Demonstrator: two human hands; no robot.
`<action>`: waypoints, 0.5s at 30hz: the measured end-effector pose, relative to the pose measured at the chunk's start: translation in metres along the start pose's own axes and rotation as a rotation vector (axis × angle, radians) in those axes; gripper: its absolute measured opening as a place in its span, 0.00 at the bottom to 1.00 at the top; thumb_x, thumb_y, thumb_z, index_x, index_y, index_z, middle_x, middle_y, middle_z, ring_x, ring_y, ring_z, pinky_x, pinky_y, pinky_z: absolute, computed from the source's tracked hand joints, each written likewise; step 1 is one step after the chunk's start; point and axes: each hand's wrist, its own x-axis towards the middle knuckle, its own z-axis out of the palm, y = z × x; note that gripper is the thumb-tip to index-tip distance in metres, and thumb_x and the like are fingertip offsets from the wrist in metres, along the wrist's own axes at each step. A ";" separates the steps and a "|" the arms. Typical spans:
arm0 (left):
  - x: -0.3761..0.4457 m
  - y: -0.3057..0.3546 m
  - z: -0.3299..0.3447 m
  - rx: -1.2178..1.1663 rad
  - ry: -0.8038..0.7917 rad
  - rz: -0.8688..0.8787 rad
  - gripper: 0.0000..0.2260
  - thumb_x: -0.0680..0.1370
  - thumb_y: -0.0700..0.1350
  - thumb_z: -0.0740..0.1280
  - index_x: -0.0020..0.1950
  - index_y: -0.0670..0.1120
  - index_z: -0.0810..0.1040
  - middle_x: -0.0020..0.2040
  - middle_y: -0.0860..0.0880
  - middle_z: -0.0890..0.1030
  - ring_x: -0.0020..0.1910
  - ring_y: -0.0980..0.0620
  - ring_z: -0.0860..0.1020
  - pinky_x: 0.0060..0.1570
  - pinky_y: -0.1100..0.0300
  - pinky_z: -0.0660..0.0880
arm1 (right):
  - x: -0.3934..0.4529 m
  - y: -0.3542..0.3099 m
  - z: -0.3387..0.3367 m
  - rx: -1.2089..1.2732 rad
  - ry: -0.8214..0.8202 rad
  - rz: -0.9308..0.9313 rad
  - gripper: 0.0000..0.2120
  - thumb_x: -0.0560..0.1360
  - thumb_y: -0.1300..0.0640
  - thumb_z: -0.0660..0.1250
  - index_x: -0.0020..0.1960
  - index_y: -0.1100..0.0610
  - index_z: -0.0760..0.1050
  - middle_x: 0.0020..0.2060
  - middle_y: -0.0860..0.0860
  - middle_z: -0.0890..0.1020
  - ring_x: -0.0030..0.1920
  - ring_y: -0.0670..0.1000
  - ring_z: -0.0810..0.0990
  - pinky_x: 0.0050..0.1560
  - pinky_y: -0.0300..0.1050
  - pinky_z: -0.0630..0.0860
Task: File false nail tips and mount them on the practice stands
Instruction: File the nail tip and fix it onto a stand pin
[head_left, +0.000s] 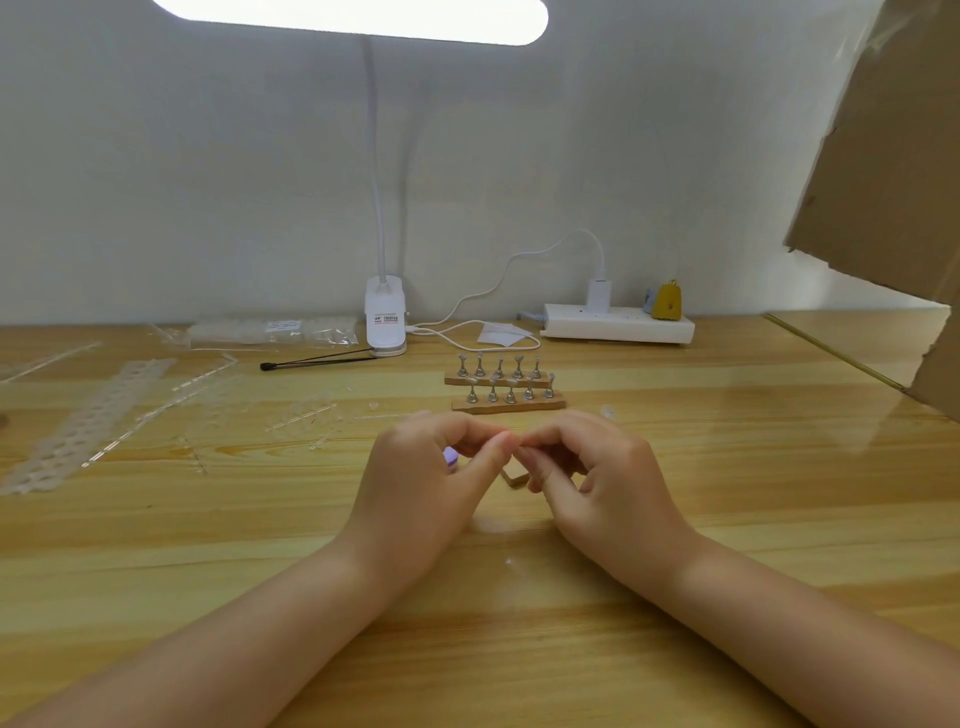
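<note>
My left hand (431, 483) and my right hand (597, 478) meet fingertip to fingertip over the middle of the table. Their thumbs and forefingers pinch together at one spot; the clear nail tip there is too small to make out. A purple nail file end (451, 457) shows inside my left hand's curled fingers. A wooden stand base (514, 477) peeks out below my right fingers. Just behind the hands stand two wooden practice stands, the far one (496, 382) and the near one (511, 406), each with a row of metal holders.
Clear plastic nail-tip strips (98, 415) and sprues lie scattered at the left. A white clip lamp (385, 322), a black brush (317, 360), a bag of tips (275, 332) and a power strip (618, 325) line the back. A cardboard box (883, 156) looms at the right.
</note>
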 end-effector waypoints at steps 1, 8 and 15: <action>0.000 0.000 0.000 -0.002 -0.007 0.004 0.04 0.73 0.48 0.72 0.43 0.57 0.84 0.38 0.62 0.83 0.42 0.57 0.81 0.48 0.52 0.76 | 0.000 0.000 0.000 -0.002 -0.009 -0.006 0.03 0.74 0.65 0.71 0.46 0.60 0.81 0.35 0.48 0.81 0.36 0.46 0.79 0.38 0.46 0.76; 0.001 -0.005 0.000 -0.007 0.038 0.001 0.08 0.75 0.54 0.65 0.48 0.55 0.83 0.42 0.61 0.83 0.47 0.62 0.80 0.48 0.59 0.77 | 0.003 0.003 -0.001 0.009 0.007 0.037 0.02 0.73 0.64 0.71 0.44 0.58 0.80 0.32 0.43 0.80 0.35 0.43 0.78 0.38 0.32 0.72; 0.002 -0.013 0.001 -0.010 0.060 -0.098 0.07 0.79 0.47 0.65 0.48 0.49 0.84 0.42 0.57 0.83 0.46 0.59 0.80 0.45 0.49 0.79 | 0.004 0.011 0.001 0.096 -0.015 0.311 0.03 0.73 0.57 0.72 0.40 0.52 0.81 0.31 0.44 0.82 0.30 0.44 0.79 0.35 0.39 0.75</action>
